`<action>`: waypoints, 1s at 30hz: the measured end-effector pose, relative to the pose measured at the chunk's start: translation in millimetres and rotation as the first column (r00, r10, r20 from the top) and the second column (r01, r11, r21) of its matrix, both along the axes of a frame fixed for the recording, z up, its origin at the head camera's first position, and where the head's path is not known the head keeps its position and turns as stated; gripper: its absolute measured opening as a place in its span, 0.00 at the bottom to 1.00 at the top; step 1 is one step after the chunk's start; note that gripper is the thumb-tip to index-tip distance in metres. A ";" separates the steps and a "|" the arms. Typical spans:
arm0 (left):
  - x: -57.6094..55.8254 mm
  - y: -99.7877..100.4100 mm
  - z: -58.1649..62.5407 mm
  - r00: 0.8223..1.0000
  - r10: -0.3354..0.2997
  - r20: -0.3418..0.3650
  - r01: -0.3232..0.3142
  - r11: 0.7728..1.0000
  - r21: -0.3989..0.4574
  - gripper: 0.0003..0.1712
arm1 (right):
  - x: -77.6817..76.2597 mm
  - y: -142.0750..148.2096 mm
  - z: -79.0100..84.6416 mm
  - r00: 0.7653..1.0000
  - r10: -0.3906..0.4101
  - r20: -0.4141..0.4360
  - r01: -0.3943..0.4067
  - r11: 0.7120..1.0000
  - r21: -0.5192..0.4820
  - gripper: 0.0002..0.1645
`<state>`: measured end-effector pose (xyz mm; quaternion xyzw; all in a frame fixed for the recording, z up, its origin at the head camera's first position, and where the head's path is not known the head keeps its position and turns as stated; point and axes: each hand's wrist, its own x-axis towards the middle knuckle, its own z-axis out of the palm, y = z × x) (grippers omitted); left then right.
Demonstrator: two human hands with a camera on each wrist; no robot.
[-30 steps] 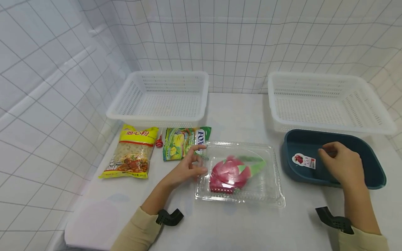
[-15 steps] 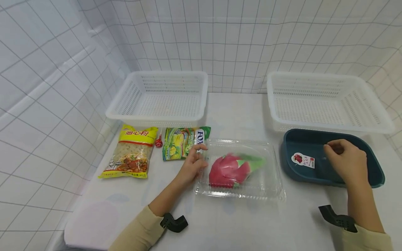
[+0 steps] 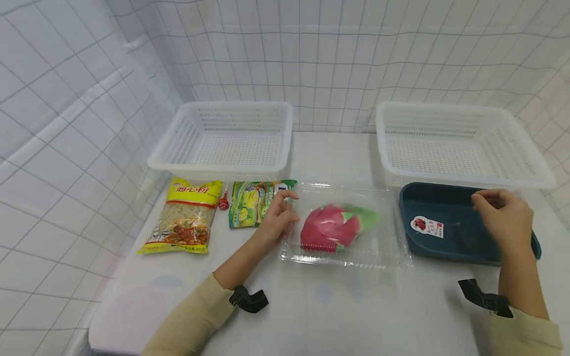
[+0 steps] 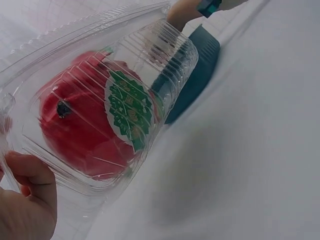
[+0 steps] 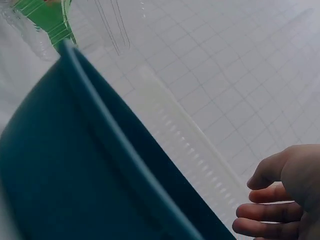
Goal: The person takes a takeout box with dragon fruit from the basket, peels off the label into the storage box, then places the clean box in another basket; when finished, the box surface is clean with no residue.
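Observation:
My left hand (image 3: 275, 222) pinches the left edge of a clear plastic clamshell box (image 3: 386, 249) between thumb and fingers. Inside it lies a pink dragon fruit (image 3: 327, 230) with green tips; in the left wrist view a green-and-white sticker (image 4: 127, 107) shows on the fruit. That view also has the box tilted and raised over the white tabletop. Over the dark teal basin (image 3: 450, 253) hovers my right hand (image 3: 507, 222), its fingers loosely curled around nothing, as the right wrist view (image 5: 272, 200) confirms for these fingers (image 5: 270, 212). A pomegranate-print label (image 3: 426, 226) is on the basin.
Two white slotted baskets stand at the back, one left (image 3: 218, 170) and one right (image 3: 463, 179). Left of the box lie a yellow macaroni bag (image 3: 182, 215), a red lollipop (image 3: 223, 201) and a green candy pack (image 3: 247, 205), partly behind my left hand.
The clamshell box in my left hand has moved up the view and slightly right. My right hand has shifted right and a little farther away above the basin.

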<state>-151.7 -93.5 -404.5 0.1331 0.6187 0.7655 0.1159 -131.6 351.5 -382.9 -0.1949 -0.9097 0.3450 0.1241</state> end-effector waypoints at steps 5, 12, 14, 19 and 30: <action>-12.6 7.2 14.1 1.000 0.012 -0.007 -0.012 1.000 0.006 0.21 | -8.4 4.6 5.7 0.989 -0.137 -0.047 0.126 0.975 -0.180 0.03; -27.5 18.8 33.3 0.997 0.011 -0.074 -0.008 0.999 0.048 0.20 | -17.5 4.9 11.9 0.956 -0.279 -0.094 0.219 0.887 -0.407 0.06; -30.8 22.4 38.3 0.996 0.010 -0.085 -0.004 0.998 0.064 0.21 | -19.1 5.5 12.3 0.951 -0.289 -0.111 0.203 0.852 -0.482 0.06; -39.0 29.9 51.1 0.998 0.009 -0.063 -0.004 0.996 0.089 0.20 | -23.4 5.3 10.2 0.941 -0.291 -0.175 0.101 0.730 -0.676 0.07; -60.5 40.8 81.6 0.998 0.000 -0.056 0.008 0.990 0.142 0.17 | -33.5 3.4 11.3 0.943 -0.291 -0.160 -0.001 0.479 -0.878 0.16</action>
